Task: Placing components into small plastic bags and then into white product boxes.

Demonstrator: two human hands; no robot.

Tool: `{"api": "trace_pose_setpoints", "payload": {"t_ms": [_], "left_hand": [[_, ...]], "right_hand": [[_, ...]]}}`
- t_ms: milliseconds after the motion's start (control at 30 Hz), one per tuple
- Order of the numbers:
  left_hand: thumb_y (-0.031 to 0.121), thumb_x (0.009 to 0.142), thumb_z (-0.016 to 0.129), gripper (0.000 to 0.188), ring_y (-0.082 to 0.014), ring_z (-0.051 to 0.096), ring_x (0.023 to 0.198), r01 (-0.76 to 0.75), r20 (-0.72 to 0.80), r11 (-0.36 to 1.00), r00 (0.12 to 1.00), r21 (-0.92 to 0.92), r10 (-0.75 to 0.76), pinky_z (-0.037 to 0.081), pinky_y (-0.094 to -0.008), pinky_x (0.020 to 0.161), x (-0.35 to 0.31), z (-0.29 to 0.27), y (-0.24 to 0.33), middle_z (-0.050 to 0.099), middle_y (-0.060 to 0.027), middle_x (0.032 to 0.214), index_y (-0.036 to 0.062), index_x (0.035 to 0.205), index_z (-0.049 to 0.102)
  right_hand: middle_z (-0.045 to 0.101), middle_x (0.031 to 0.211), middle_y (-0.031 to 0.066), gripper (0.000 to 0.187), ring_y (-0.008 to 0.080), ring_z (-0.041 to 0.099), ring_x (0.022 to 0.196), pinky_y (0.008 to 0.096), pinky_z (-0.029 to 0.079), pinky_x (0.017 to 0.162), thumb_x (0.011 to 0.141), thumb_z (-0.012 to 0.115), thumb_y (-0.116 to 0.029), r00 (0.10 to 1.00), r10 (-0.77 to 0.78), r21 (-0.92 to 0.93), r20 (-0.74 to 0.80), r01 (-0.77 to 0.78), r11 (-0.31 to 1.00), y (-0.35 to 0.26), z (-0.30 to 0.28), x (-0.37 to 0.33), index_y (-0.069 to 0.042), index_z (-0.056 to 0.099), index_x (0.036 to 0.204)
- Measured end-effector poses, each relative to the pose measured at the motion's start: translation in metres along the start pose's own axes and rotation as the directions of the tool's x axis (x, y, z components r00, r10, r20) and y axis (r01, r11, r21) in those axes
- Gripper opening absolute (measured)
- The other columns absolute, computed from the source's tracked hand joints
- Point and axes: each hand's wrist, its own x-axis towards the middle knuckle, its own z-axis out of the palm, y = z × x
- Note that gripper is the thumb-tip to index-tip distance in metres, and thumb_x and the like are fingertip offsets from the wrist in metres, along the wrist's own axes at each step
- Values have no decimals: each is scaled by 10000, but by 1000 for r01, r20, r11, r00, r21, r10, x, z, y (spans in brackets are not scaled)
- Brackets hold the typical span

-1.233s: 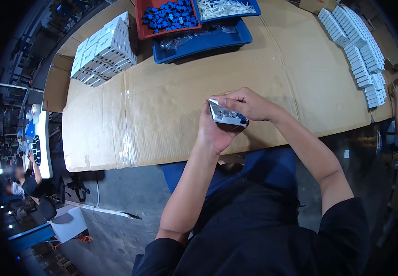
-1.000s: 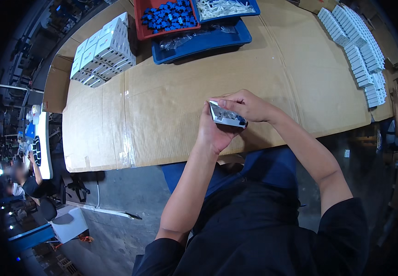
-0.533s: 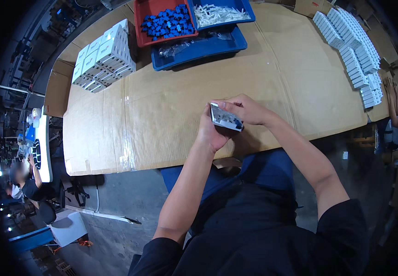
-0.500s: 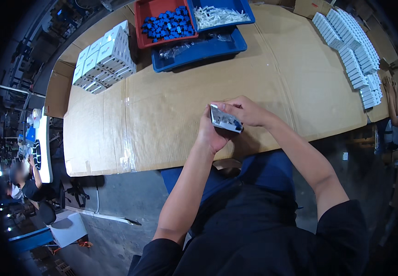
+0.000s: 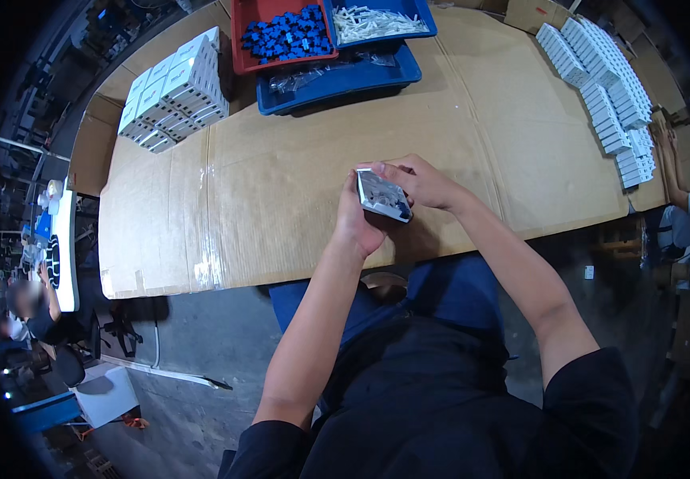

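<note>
Change: the hands and small grey box (image 5: 383,195) sit as 1.2 s ago; only the view drifts.
Left hand (image 5: 358,225): fingers curled under the box, gripping it.
Right hand (image 5: 421,180): fingertips pinching the box's upper edge.
Box place: above the cardboard-covered table (image 5: 297,176)'s near edge, well short of the blue tray (image 5: 343,77).
Meaning: handling seems mid-step.

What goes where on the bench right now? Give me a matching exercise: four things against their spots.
Things:
1. small grey box
2. red bin
3. stacked white boxes
4. rows of white boxes

Places:
A. far right of the table
B. far left of the table
C. between left hand and right hand
D. far edge, holding blue parts

Pairs: 1-C, 2-D, 3-B, 4-A
</note>
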Motion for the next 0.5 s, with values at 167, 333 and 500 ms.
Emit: {"api": "trace_pose_setpoints", "payload": {"t_ms": [167,333,500], "left_hand": [[598,1093,189,681,-375,667,1071,17,13,999,1000,-50,-17,560,-533,939,2,-4,2,650,-185,1250,100,1384,551],[617,1087,156,714,-417,670,1065,66,81,996,995,-59,-62,547,-542,898,5,-8,1,658,-201,1221,99,1378,552],[639,1082,162,730,-450,658,1134,78,117,990,991,-114,-64,535,-556,949,1,-19,4,636,-219,1297,101,1435,508]], "right_hand": [[747,1170,68,537,106,631,1037,296,508,951,1097,533,-462,996,-80,61,-24,82,995,2,7,-2,-45,649,1416],[740,1161,71,551,105,652,998,291,547,905,1102,517,-466,993,-114,65,-23,115,991,8,5,-4,-53,617,1452],[727,1100,51,579,84,664,863,252,576,682,1096,497,-507,999,-42,179,-4,42,983,4,9,0,-81,597,1475]]}}
